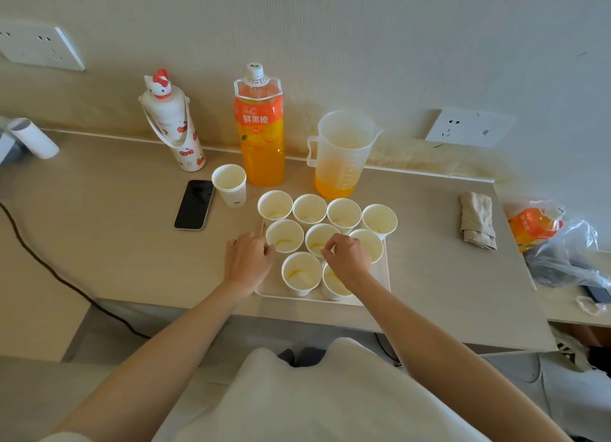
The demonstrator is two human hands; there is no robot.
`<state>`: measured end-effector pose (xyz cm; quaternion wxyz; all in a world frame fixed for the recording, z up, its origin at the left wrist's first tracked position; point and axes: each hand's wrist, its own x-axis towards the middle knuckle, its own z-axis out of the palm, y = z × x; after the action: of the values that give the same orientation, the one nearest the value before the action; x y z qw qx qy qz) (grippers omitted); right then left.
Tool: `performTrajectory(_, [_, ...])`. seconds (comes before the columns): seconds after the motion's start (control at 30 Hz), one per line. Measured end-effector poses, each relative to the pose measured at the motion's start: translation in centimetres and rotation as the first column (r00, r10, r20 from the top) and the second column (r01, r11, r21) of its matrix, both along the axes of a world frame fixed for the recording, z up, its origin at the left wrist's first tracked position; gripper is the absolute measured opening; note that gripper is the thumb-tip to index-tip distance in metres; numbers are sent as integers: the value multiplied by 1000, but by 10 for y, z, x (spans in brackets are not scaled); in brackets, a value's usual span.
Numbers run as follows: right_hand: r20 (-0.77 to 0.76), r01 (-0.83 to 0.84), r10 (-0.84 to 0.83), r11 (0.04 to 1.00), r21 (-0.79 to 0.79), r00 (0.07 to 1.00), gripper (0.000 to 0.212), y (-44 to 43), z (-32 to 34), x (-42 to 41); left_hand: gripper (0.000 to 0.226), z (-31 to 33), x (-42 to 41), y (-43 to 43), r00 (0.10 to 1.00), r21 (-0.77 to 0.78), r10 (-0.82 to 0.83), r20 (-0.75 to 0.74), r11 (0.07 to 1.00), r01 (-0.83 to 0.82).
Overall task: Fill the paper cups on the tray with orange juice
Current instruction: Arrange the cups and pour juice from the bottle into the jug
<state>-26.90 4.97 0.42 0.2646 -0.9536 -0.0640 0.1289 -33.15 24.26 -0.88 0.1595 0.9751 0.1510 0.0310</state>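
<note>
A white tray (381, 278) sits at the table's front edge and holds several white paper cups in three rows. Most show only a thin trace of orange juice at the bottom. My left hand (248, 260) lies over the tray's left edge, its curled fingers against the left cup of the middle row (285, 235). My right hand (348, 258) reaches over the front row and pinches the rim of the centre cup (318, 238). Behind the tray stand a clear plastic jug (340, 157) with a little juice and a capped orange juice bottle (263, 137).
A stack of spare cups (229, 184) and a dark phone (194, 204) lie left of the tray. A white cartoon flask (172, 127) stands by the wall. A folded cloth (477, 220) and a plastic bag (558, 246) lie to the right. A black cable (49, 269) runs down the left.
</note>
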Motion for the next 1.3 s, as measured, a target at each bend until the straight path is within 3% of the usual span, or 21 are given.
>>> performTrajectory(0.17, [28, -18, 19, 1000, -6, 999, 13, 1, 1, -10, 40, 2, -13, -15, 996, -27, -77, 32, 997, 78])
performTrajectory(0.43, [76, 37, -41, 998, 50, 996, 19, -14, 3, -19, 37, 1, -14, -19, 988, 50, -141, -67, 988, 144])
performTrajectory(0.97, [115, 90, -92, 996, 22, 989, 20, -27, 5, -27, 28, -2, -8, -22, 985, 116, -158, -68, 979, 165])
performTrajectory(1.3, [105, 223, -218, 974, -43, 970, 20, -41, 4, -27, 28, 5, -10, -21, 991, 109, -130, -29, 985, 132])
